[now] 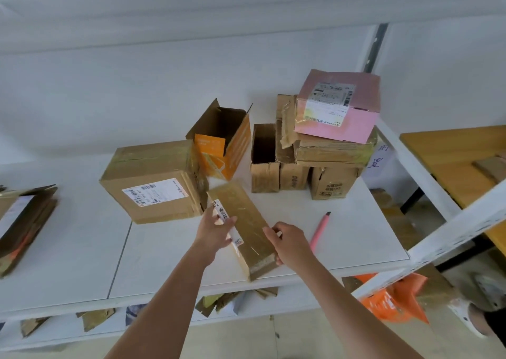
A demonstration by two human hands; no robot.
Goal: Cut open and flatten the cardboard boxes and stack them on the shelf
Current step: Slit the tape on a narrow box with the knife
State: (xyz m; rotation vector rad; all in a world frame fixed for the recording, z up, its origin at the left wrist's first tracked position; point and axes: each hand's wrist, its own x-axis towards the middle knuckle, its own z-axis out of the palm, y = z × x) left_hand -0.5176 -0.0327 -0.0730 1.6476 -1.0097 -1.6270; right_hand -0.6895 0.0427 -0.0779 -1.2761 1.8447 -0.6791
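Long taped box point(243, 230) lies on white shelf point(342, 238), held at both sides: left hand point(215, 232) fingers curled on barcode label point(224, 216), digits too small; right hand point(287, 242) grips near end. Pink cutter point(319, 231) beside. Pink box point(339, 106) atop stack, label unreadable.

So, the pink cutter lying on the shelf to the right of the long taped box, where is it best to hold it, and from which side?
Hold the pink cutter at the middle of its pink handle, coming from above with the right hand, the nearer one. It lies flat, apart from the boxes, dark tip pointing away, so its long sides look free for the fingers.
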